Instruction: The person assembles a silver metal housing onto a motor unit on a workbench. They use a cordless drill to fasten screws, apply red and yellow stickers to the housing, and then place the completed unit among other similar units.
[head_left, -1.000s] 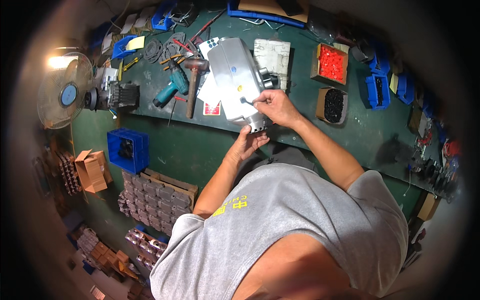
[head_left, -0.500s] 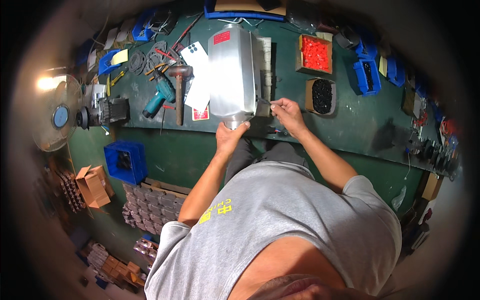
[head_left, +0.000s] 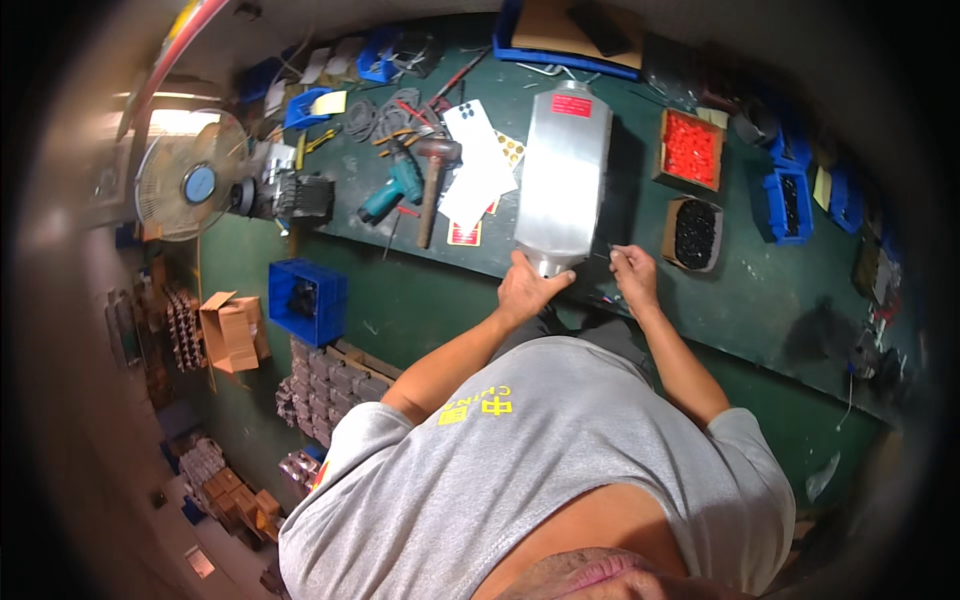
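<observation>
A silvery metal housing (head_left: 565,170), with faceted sides and a narrow neck at each end, lies lengthwise on the green workbench, its red label at the far end. My left hand (head_left: 530,290) is closed around the near neck, thumb on the right. Just right of the housing's near end is my right hand (head_left: 635,278). Its thumb and fingers pinch a small dark piece, too small to name, that points toward the housing. Small red and blue bits (head_left: 603,299) lie by the bench edge, between my hands.
Left of the housing lie white sheets (head_left: 480,180), a hammer (head_left: 431,200) and a teal power drill (head_left: 393,190). To the right stand a box of red parts (head_left: 690,150) and a box of black parts (head_left: 695,233). A fan (head_left: 198,184) stands at far left.
The whole view has swung, shifting the bench rightward in the picture. The housing has turned a little, and a yellow-dotted sheet now shows beside it. My right hand keeps its pinch.
</observation>
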